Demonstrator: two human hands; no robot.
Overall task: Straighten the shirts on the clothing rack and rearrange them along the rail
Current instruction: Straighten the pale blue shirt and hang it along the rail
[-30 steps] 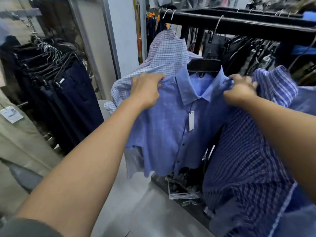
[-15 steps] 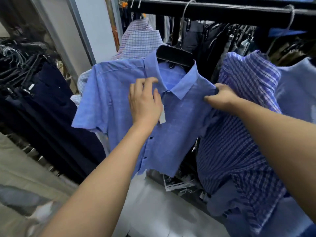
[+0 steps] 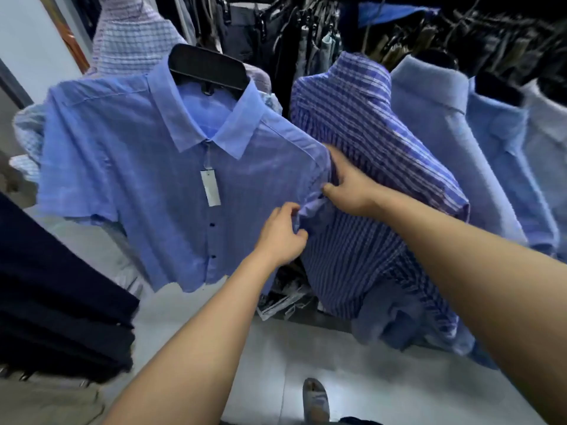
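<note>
Moved: the left hand has left the blue shirt's front by the tag for its sleeve, below the right hand.
Left fingers: curled, pinching the sleeve hem.
Right fingers: curled into the sleeve fabric.
Blue shirt: front-facing on a black hanger; the checked shirt touches its sleeve side.

A blue shirt hangs front-on from a black hanger, a tag dangling below its collar. The left hand pinches the hem of its sleeve; the right hand grips the same sleeve higher up, against a plaid shirt just beside it.
</note>
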